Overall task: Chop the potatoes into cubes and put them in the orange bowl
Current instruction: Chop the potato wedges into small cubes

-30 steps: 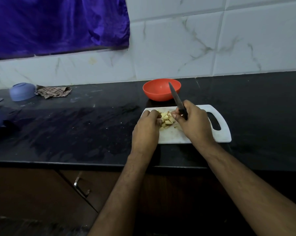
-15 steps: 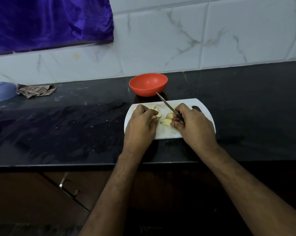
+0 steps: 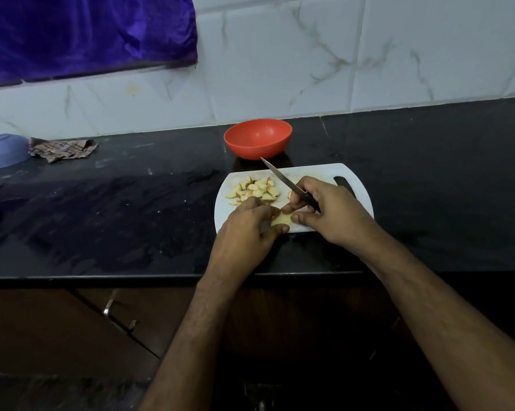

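mostly pale yellow potato cubes (image 3: 254, 189), skin-edged, heaped on white board (image 3: 315, 170)

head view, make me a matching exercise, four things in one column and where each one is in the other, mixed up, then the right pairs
Things:
1. orange bowl
2. knife
3. pile of potato cubes
4. blue bowl

Places:
A. far left of the counter, beside a crumpled cloth
B. on the far left part of the white cutting board
C. gripped in the right hand, blade pointing away and left
D. on the counter just behind the board, nothing visible inside

Pairs: 1-D, 2-C, 3-B, 4-A
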